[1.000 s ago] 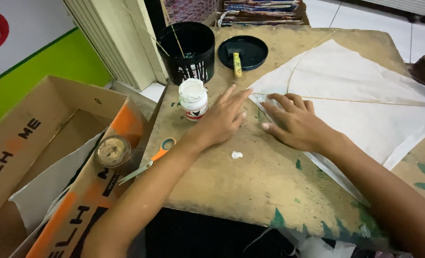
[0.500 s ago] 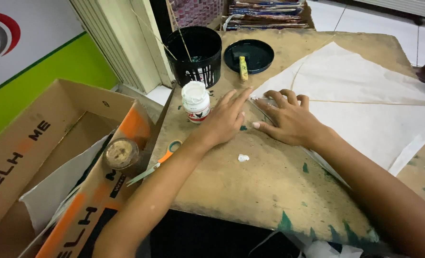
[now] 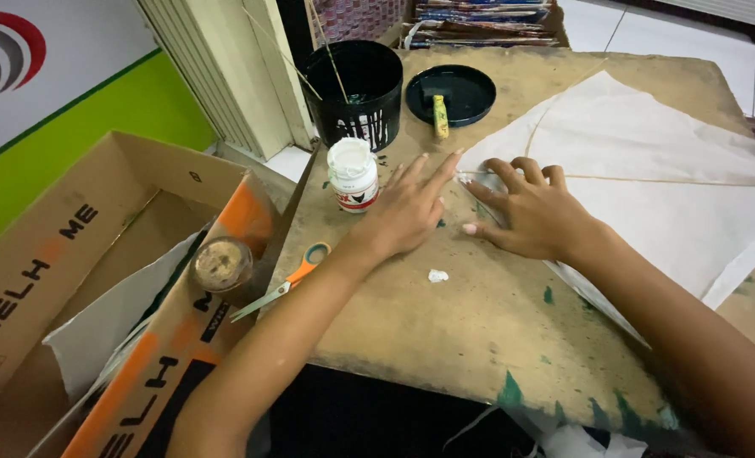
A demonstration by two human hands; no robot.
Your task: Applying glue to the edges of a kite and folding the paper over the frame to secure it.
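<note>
Head view: both hands lie flat, grasping nothing. Left hand [image 3: 403, 208] and right hand [image 3: 530, 212] press the white paper's [image 3: 649, 170] corner on the table [image 3: 445, 339]; firm, even pressure along the stick [image 3: 649, 180] seems best.

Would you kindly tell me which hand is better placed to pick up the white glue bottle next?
Probably left: the left hand lies flat right beside the white bottle, while the right hand presses the white paper.

Worn brown table [image 3: 445, 339] with green paint flecks carries: white paper sheet [image 3: 649, 187] with thin sticks, black bucket [image 3: 356, 85], black lid [image 3: 462, 92] holding a yellow brush [image 3: 439, 117], white glue bottle [image 3: 353, 174], orange-handled scissors [image 3: 284, 284], small paper scrap [image 3: 437, 276].
</note>
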